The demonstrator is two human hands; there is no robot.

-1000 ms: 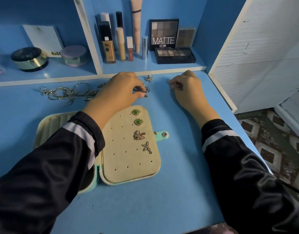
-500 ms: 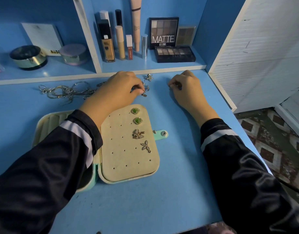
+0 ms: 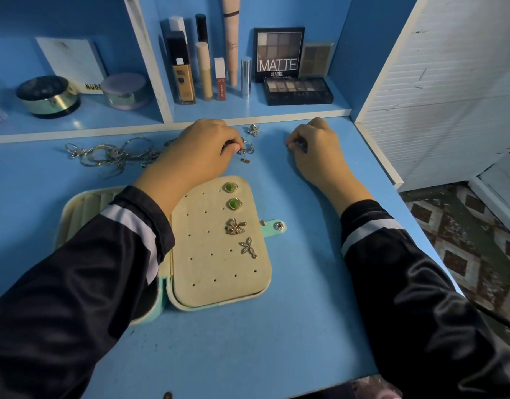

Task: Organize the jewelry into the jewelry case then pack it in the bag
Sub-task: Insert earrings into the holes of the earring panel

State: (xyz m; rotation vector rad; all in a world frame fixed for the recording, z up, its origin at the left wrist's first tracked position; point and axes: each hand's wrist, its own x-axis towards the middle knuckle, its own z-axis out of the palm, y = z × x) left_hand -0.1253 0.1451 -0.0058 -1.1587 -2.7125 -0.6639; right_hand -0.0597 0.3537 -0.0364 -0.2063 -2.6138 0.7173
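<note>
Your left hand pinches narrowly at a small earring among loose pieces behind the open jewelry case, likely to pin it beside the four already mounted, while your right hand curls shut, contents unclear.

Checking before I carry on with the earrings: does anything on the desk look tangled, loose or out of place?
Yes. The rings and chains lie in a tangled heap left of the left hand. Small earrings lie scattered loose beyond the open jewelry case.
</note>
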